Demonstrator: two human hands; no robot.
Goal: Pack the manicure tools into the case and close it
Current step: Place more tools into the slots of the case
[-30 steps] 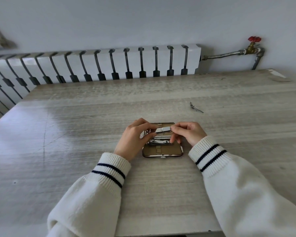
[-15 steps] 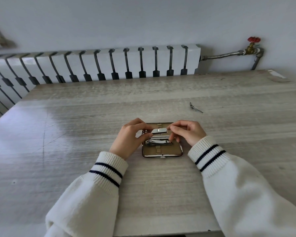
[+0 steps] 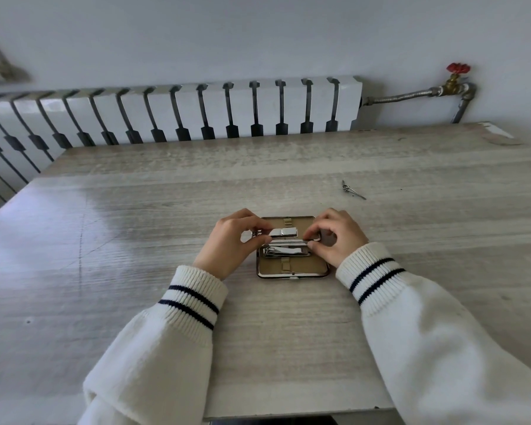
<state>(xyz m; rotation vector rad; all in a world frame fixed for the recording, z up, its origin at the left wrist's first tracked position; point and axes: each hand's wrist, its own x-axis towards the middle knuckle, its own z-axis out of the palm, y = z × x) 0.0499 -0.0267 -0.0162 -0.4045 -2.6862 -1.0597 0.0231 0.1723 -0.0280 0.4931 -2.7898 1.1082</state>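
The manicure case (image 3: 293, 266) lies open on the table, tan inside with a metal rim. A large nail clipper (image 3: 285, 251) sits across its middle. Above it lie a slim metal tool (image 3: 288, 240) and a small nail clipper (image 3: 284, 232). My left hand (image 3: 230, 243) is at the case's left side and pinches the small clipper's left end. My right hand (image 3: 339, 237) is at the right side, with its curled fingertips pinching the slim tool's right end. One more small metal tool (image 3: 352, 191) lies loose on the table, beyond the case to the right.
The wooden table (image 3: 135, 240) runs wide on both sides of the case. A white radiator (image 3: 172, 111) stands behind its far edge. A pipe with a red valve (image 3: 457, 69) is at the back right. The table's near edge is just below my sleeves.
The small clipper has come down from above the case into its upper half. Both hands have lowered with it and stay at the case's two ends.
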